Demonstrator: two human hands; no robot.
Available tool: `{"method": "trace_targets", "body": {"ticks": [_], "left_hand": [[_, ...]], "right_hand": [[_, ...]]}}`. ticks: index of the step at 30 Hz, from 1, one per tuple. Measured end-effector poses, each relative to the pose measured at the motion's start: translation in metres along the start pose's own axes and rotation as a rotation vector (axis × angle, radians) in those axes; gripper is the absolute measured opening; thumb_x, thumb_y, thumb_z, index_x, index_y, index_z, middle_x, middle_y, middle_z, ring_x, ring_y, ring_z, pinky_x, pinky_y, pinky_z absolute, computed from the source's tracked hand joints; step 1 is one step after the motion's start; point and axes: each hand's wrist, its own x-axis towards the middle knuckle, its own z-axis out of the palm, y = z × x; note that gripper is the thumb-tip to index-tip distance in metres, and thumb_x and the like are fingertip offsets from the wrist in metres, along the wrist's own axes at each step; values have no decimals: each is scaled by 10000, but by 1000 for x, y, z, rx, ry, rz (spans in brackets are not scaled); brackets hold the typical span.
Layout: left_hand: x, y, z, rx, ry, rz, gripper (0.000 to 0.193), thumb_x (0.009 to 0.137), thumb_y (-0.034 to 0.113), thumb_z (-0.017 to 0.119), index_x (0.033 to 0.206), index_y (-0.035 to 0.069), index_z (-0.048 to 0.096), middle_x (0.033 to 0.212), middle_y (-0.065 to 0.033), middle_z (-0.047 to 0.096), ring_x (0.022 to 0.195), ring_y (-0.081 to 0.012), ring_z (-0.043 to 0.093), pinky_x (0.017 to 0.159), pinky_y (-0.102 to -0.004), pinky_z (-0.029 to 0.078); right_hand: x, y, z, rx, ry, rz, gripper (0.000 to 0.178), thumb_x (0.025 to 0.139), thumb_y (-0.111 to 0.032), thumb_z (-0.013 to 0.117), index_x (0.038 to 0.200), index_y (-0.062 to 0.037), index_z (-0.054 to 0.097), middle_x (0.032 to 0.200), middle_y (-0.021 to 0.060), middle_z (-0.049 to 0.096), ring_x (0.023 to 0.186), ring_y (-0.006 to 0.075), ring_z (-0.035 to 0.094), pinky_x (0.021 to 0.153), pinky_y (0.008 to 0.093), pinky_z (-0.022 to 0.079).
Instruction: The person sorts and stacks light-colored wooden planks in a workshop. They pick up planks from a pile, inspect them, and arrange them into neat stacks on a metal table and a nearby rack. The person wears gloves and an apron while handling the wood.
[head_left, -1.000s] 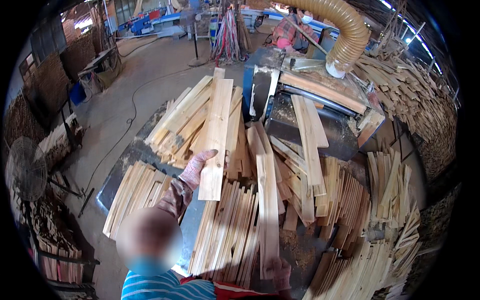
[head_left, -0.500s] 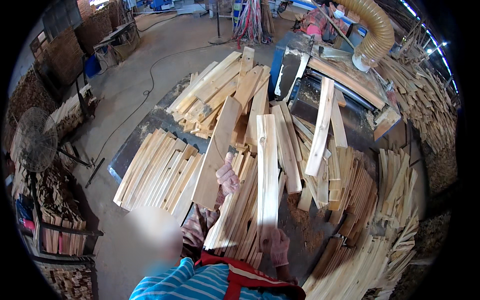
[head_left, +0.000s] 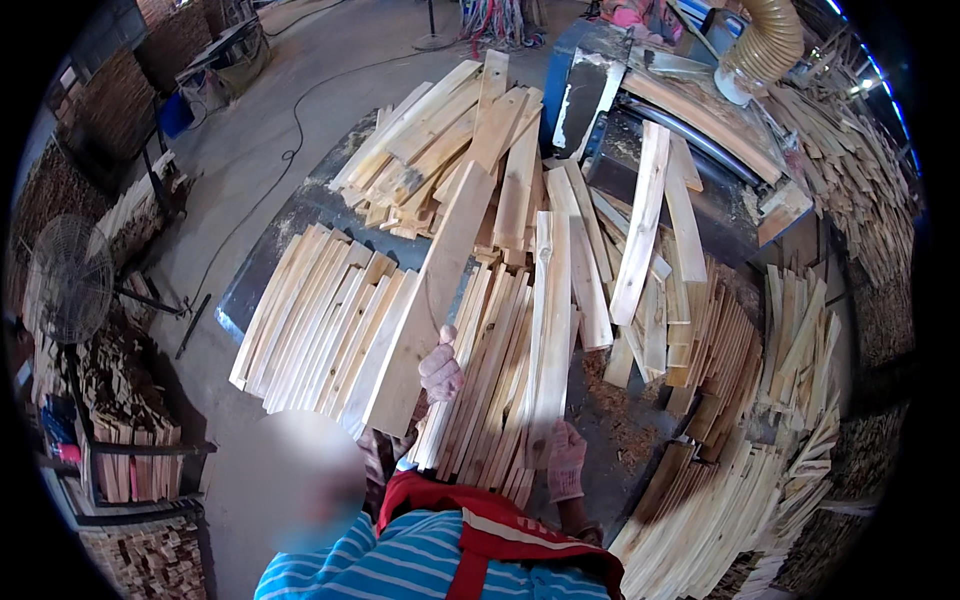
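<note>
Plank [head_left: 428, 300] is in the left hand [head_left: 440, 376], gripped near its lower end. Fingers curled around its right edge and clamped. It slants up and to the right, with its top end over the loose pile [head_left: 440, 140] of boards.

Right hand [head_left: 567, 462], in a pinkish knit glove, is at the lower right corner of a knotted board [head_left: 550, 320]. Fingers are at the wood, but the grip is in shadow; can't tell if they're clamped. That board runs nearly straight away from the body, top end just short of the pile.

Between the two: a row [head_left: 485, 370] of narrow boards, side by side. Left of the plank, another row [head_left: 315, 310] on the dark table [head_left: 312, 210], plank alongside its right end. Right of the knotted board: more loose pieces, a patch of wood chips [head_left: 615, 400], then stacked boards [head_left: 735, 350] further right.

Machine [head_left: 578, 75] with a blue side stands beyond, a ribbed yellowish hose [head_left: 765, 50] on top. One pale board [head_left: 643, 225] leans across its front.

Far left: a round fan [head_left: 70, 275]. Cable [head_left: 290, 155] snakes over the floor. Co-worker in pink [head_left: 640, 18] is partly cut off at the top edge.
</note>
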Motion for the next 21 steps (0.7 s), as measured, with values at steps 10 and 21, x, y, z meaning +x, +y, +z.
{"method": "trace_targets", "body": {"ticks": [10,21], "left_hand": [[-89,23,29,1638,977,-20,583,939,524,603,1091,-34,684,1040,-70,696,940,-145,629,847,-297,502],[-164,36,-11,2670,1450,-129,320,732,309,662,967,105,742,1246,-156,588,1176,-377,528,1014,-476,407]], "right_hand": [[-10,39,-43,-147,71,55,290,996,-255,590,858,-6,648,674,-77,501,613,20,429,525,227,358],[-25,33,-41,-91,68,100,292,979,-272,620,912,7,675,727,-42,589,629,51,516,562,245,442]]}}
